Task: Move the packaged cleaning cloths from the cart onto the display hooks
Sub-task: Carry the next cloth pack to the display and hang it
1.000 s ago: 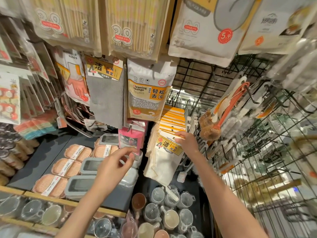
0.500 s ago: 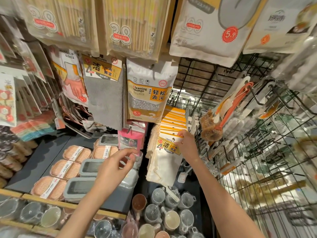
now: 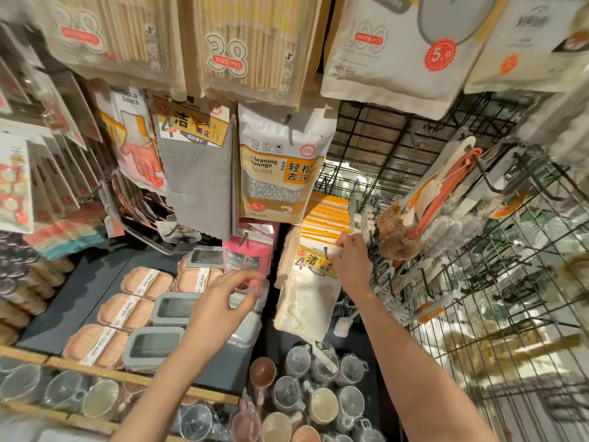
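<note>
A row of cream cleaning cloths with orange-and-white header cards (image 3: 325, 215) hangs on a display hook at centre right. My right hand (image 3: 352, 266) pinches the top edge of the front cloth's card (image 3: 314, 261), whose cream cloth (image 3: 306, 306) droops below it. My left hand (image 3: 224, 303) hovers to the left with fingers loosely curled and holds nothing. A grey cloth of the same kind (image 3: 199, 173) hangs higher up on the left. The cart is out of sight.
A cleaning sponge pack (image 3: 277, 167) hangs just above the row. Brushes (image 3: 398, 234) hang on the wire grid (image 3: 478, 282) to the right. Soap boxes (image 3: 124, 311) lie on the dark shelf below, with plastic cups (image 3: 318, 403) in front.
My right hand has shifted slightly along the front card's top edge. My left hand has stayed almost in place. The view has tilted a little.
</note>
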Demonstrator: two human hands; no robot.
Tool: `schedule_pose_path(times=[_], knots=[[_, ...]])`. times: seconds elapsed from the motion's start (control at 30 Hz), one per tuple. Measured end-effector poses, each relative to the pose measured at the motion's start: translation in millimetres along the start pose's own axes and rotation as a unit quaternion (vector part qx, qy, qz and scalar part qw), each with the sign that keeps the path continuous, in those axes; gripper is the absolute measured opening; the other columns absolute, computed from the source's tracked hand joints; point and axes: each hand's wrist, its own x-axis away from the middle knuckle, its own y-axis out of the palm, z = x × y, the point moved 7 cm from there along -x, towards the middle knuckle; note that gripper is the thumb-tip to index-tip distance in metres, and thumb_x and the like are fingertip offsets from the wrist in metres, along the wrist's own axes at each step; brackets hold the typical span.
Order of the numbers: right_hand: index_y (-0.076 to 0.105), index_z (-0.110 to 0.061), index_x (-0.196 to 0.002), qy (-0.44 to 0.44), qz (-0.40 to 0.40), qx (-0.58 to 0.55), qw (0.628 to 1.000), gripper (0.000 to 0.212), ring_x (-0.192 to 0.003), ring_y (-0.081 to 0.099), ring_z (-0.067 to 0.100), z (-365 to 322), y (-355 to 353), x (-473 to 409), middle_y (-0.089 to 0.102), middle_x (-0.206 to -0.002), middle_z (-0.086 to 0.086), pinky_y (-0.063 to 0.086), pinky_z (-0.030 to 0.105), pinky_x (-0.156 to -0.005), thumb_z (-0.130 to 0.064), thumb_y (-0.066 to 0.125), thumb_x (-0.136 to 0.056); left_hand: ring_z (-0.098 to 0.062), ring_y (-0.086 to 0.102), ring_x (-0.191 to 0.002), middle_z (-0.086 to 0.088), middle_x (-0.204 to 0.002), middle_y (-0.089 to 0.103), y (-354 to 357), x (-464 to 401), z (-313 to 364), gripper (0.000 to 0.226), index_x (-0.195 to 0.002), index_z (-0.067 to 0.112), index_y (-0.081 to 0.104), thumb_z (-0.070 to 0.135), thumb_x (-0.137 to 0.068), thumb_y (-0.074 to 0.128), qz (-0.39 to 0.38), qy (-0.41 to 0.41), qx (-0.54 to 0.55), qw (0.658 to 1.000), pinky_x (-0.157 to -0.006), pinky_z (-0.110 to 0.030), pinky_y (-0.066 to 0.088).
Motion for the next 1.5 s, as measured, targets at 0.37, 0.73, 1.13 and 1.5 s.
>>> schedule_pose_path(times=[0.37,0.73,1.13,1.5], knots=[[0.057,-0.015,-0.101,0.004,0.058,0.072,0.996,0.024,-0.099,0.049,0.025,-11.0,-0.2,-0.3,0.052,-0.107,0.007,0.031,0.028,-0.055,0.001,0.061,-0.083,-0.006,0.052,-0.107,0.033,-0.105,0.054,-31.4,18.6,14.2,0.022,-0.106,0.047,0.055,0.046,-0.084,0.054,0.014,0.031,-0.083,0.996,-0.087,-0.028,0.041],[0.041,-0.001,-0.137,-0.031,-0.017,-0.01,0.999,0.06,-0.137,0.027,0.035,-26.5,-20.2,56.2,0.037,-0.145,0.02,0.018,0.042,-0.114,-0.027,0.062,-0.088,-0.012,0.047,-0.118,0.012,-0.123,0.056,-94.6,42.6,11.3,0.035,-0.123,0.027,0.056,0.024,-0.089,0.062,0.102,0.027,-0.13,0.986,-0.094,-0.025,0.033],[0.026,-0.023,-0.146,-0.27,-0.164,-0.117,0.942,0.064,-0.143,0.005,0.009,-146.5,-63.8,207.1,0.019,-0.155,-0.006,0.004,0.032,-0.119,-0.046,0.049,-0.091,-0.019,0.039,-0.131,0.003,-0.14,0.047,-96.4,176.0,-0.5,0.061,-0.139,0.026,0.04,0.03,-0.084,0.067,0.244,-0.106,-0.192,0.945,-0.107,-0.05,0.033],[0.029,-0.019,-0.145,-0.497,-0.286,-0.134,0.808,0.067,-0.143,0.009,0.011,-260.0,-39.1,341.2,0.022,-0.154,-0.004,0.003,0.034,-0.119,-0.05,0.048,-0.089,-0.021,0.038,-0.131,-0.001,-0.139,0.048,-148.5,371.7,2.9,0.068,-0.139,0.022,0.042,0.052,-0.079,0.051,0.45,-0.249,-0.218,0.83,-0.107,-0.039,0.029]])
